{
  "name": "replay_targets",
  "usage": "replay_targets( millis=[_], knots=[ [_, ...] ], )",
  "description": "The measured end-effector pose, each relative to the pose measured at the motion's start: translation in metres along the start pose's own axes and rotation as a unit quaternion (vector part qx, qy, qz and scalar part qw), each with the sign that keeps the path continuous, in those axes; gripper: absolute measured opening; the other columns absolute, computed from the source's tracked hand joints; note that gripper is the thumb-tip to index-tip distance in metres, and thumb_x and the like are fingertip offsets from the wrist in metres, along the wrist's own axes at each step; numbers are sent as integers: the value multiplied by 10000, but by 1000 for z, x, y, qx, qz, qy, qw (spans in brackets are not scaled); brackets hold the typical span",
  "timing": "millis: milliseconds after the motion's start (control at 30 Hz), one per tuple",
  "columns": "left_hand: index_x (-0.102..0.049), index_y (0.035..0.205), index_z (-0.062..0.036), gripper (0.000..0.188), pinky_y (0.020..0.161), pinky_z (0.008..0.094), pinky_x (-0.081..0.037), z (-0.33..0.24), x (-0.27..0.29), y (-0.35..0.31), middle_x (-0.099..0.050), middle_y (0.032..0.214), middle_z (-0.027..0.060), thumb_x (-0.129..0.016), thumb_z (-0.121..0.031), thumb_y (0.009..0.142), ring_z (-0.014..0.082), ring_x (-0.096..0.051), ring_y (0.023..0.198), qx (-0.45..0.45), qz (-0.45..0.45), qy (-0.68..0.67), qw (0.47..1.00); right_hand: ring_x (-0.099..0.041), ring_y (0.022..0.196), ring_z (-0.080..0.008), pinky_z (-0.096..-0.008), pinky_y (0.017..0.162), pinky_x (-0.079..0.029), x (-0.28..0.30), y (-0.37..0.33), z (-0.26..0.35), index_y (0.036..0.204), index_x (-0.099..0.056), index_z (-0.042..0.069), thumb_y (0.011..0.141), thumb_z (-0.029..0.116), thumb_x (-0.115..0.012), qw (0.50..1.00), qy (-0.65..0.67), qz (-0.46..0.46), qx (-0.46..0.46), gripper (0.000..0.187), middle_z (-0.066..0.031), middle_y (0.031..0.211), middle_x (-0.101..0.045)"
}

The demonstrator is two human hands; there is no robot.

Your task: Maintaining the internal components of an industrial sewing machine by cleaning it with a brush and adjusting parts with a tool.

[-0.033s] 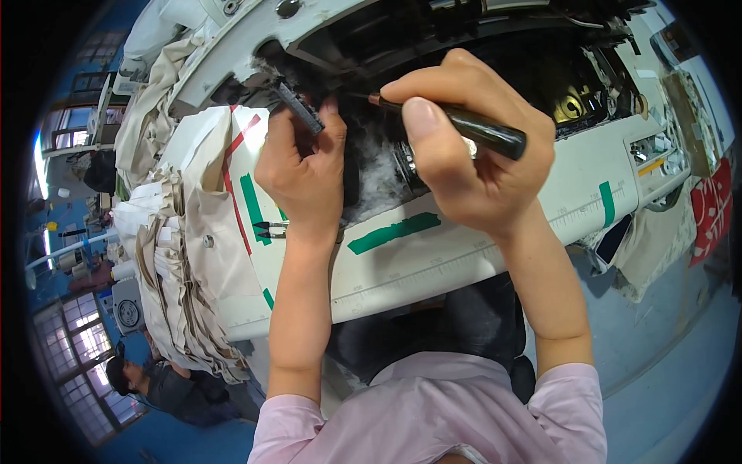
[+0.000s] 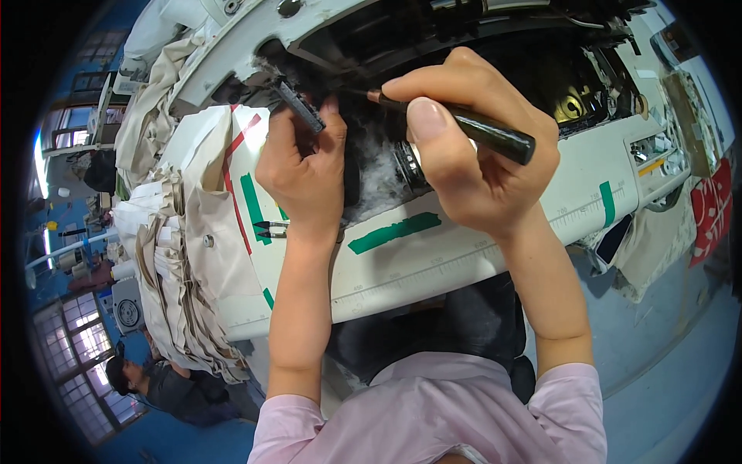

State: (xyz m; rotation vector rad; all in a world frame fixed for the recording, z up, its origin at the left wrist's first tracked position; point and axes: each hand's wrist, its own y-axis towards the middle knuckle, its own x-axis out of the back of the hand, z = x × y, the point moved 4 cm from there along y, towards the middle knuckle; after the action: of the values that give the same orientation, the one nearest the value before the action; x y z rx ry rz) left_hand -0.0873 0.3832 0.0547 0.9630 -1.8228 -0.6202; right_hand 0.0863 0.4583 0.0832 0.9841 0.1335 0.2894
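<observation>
A screwdriver with a dark, glossy handle (image 2: 495, 138) and a copper-coloured collar is gripped in my right hand (image 2: 483, 147). Its thin shaft points left, toward my left fingertips, and its tip is lost in the dark. My left hand (image 2: 305, 162) pinches a small dark grey ridged bar (image 2: 300, 106) between thumb and fingers. Both hands are over the opened bed of a sewing machine (image 2: 224, 58), where grey lint (image 2: 379, 174) clings inside the dark cavity. Beside my left wrist lie thin, dark-tipped tools (image 2: 272, 230) on the white tabletop.
Green tape (image 2: 394, 233) and a printed ruler mark the white table edge (image 2: 371, 298). Stacked beige cloth pieces (image 2: 174, 263) hang at the left. An open compartment with small parts (image 2: 657, 155) lies right. Another person (image 2: 185, 390) is at the lower left.
My right hand and the screwdriver have shifted slightly to the right, away from my left fingertips. My left hand stays in place with the ridged bar.
</observation>
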Motion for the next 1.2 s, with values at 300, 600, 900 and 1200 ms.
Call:
replay_targets(
  millis=[300,600,900,1200],
  knots=[
    [-649,964,-2,48,532,213,-436,2,1,2,-671,798,34,-678,-9,926,60,-563,623,58,33,-97,993,-603,654,-167,-252,582,-466,1,-2,0,1053,-697,-101,834,-31,-648,995,21,-13,97,234,-163,880,-731],
    [-617,1131,31,219,651,179,-458,3,8,12,-659,907,9,-706,-50,948,44,-565,720,135,-21,-239,961,-580,600,-215,-318,544,-472,-7,-5,0,857,-671,42,776,54,-718,999,30,-12,-9,95,-64,659,-588],
    [-681,1123,11,188,543,168,-297,10,18,16,-655,875,-14,-659,-53,948,14,-421,598,310,44,-403,860,-542,521,-171,-270,481,-430,5,0,2,770,-657,43,723,-17,-682,996,38,-80,10,80,-36,616,-595],
    [-659,991,13,213,528,228,-397,9,29,18,-653,890,105,-640,-198,973,119,-542,662,344,81,-508,785,-476,532,-96,-248,491,-367,10,-7,7,886,-672,-79,894,34,-565,996,79,-38,-13,156,-95,697,-636]
  ],
)
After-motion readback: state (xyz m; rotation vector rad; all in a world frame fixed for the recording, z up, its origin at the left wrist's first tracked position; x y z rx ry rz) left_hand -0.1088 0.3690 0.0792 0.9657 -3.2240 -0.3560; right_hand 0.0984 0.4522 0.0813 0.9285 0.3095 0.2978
